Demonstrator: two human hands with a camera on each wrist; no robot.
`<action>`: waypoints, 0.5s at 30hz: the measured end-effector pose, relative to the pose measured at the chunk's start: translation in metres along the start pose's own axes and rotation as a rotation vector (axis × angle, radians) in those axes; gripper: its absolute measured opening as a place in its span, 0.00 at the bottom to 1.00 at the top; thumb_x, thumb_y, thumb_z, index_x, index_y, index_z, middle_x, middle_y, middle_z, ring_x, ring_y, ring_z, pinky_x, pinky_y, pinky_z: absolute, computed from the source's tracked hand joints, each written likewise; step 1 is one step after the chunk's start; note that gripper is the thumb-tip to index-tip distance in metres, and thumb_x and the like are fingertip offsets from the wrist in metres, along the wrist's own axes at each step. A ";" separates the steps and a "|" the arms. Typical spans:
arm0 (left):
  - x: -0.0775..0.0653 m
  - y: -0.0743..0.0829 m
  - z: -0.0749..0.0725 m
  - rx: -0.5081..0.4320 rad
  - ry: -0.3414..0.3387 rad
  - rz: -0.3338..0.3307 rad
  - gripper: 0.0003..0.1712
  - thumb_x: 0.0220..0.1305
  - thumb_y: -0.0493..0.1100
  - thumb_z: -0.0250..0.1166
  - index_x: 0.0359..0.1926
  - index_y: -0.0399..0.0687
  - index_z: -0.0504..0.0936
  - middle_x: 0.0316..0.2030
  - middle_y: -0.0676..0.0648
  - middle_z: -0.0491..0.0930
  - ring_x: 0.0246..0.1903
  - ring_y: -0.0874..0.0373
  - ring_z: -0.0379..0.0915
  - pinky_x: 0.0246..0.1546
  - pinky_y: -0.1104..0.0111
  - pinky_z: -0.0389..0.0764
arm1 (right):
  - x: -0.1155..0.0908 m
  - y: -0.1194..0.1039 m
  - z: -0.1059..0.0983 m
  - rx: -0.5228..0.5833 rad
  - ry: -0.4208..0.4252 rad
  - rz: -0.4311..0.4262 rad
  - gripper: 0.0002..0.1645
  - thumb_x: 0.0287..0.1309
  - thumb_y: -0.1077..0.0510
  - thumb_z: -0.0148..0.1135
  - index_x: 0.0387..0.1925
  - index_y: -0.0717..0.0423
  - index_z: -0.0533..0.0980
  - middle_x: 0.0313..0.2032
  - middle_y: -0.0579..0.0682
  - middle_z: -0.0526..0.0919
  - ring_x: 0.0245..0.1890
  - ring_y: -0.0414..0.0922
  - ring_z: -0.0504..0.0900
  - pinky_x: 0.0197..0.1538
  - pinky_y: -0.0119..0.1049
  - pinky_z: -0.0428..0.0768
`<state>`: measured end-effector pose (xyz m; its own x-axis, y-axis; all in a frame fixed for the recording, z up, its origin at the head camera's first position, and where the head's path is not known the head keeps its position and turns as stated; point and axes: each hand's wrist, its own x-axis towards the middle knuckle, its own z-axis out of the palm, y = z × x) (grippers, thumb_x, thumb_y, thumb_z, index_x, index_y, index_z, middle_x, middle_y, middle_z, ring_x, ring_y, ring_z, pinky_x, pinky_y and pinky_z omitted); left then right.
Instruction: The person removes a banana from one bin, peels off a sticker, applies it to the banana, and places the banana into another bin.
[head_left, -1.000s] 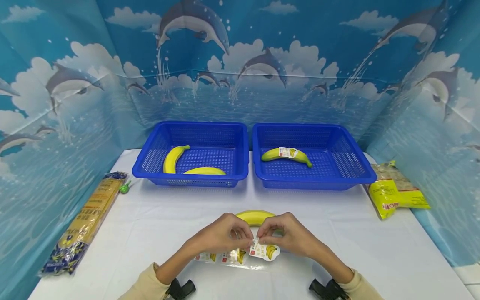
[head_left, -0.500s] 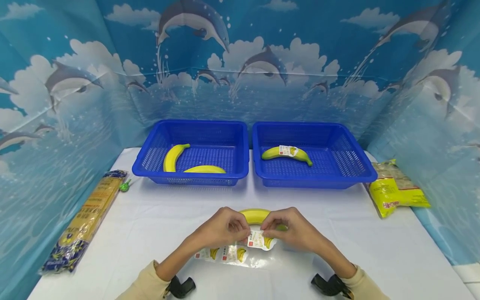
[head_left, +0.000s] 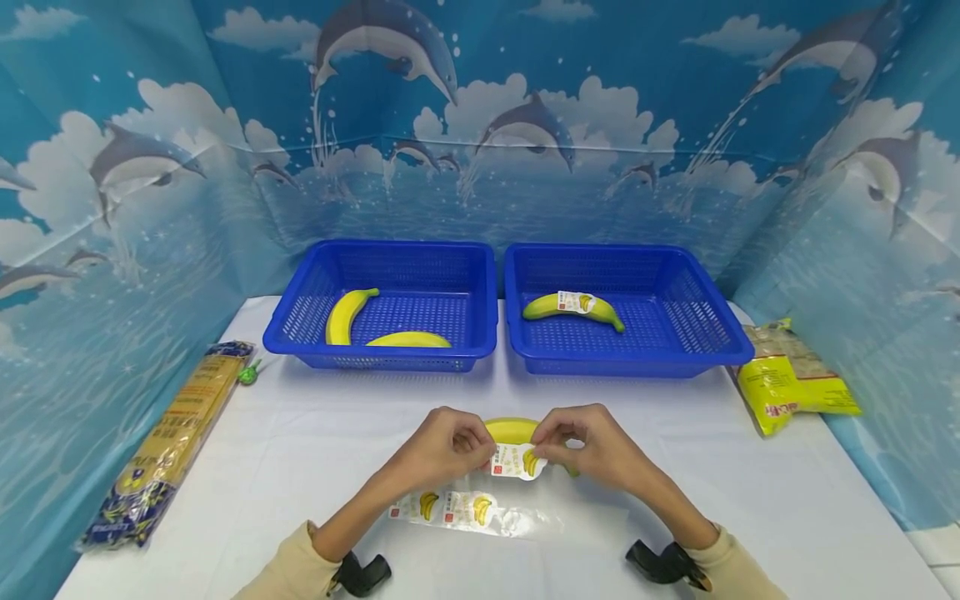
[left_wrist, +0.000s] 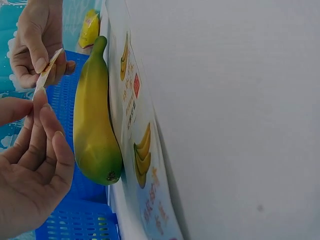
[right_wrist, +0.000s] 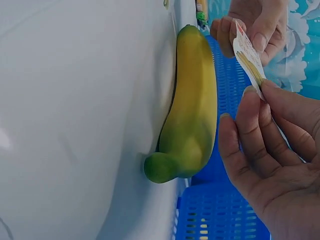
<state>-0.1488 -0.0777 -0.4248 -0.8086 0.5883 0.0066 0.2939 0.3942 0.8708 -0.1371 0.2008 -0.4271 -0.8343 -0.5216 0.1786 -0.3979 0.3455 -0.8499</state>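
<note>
A white sticker (head_left: 513,461) printed with bananas is stretched between both hands, raised off the table. My left hand (head_left: 447,450) pinches its left end between thumb and forefinger; my right hand (head_left: 590,446) pinches the right end the same way. Just beyond the sticker, a yellow banana (head_left: 512,430) with greenish ends lies on the white cloth, partly covered by the hands in the head view. In the left wrist view the banana (left_wrist: 95,117) sits below the sticker, apart from it. Nearer me lies a clear backing sheet (head_left: 525,521) with more banana stickers at its left.
Behind stand two blue baskets: the left basket (head_left: 382,360) holds two bananas, the right basket (head_left: 626,365) one banana (head_left: 603,314) bearing a sticker. A spaghetti pack (head_left: 176,433) and a small green item (head_left: 249,373) lie left, a yellow bag (head_left: 787,383) right.
Both hands have lifted the sticker away from the backing sheet and moved it forward, close to the banana. My right hand has shifted slightly right, and the sticker is now held level.
</note>
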 end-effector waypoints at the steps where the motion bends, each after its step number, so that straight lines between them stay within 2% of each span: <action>1: 0.000 0.000 0.000 0.008 0.011 0.000 0.06 0.72 0.36 0.69 0.36 0.47 0.90 0.27 0.56 0.86 0.29 0.62 0.81 0.36 0.72 0.84 | 0.000 0.000 0.000 -0.004 0.008 0.006 0.06 0.62 0.68 0.77 0.38 0.57 0.87 0.35 0.50 0.91 0.33 0.42 0.87 0.44 0.37 0.91; 7: 0.005 0.001 0.001 0.006 0.057 0.012 0.06 0.70 0.36 0.69 0.34 0.46 0.90 0.25 0.57 0.86 0.28 0.63 0.80 0.33 0.73 0.82 | 0.002 0.001 -0.003 -0.038 0.050 0.041 0.05 0.62 0.68 0.76 0.37 0.57 0.88 0.34 0.48 0.91 0.32 0.41 0.87 0.43 0.37 0.91; 15: 0.010 0.001 0.001 0.027 0.099 0.022 0.06 0.68 0.34 0.69 0.34 0.45 0.90 0.25 0.56 0.85 0.28 0.65 0.79 0.37 0.71 0.84 | 0.008 0.006 -0.004 -0.075 0.079 0.047 0.06 0.64 0.68 0.75 0.36 0.54 0.89 0.32 0.46 0.90 0.29 0.42 0.87 0.38 0.37 0.90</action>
<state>-0.1560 -0.0704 -0.4242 -0.8475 0.5254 0.0755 0.3249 0.4010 0.8565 -0.1472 0.2020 -0.4286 -0.8788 -0.4416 0.1806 -0.3829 0.4271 -0.8191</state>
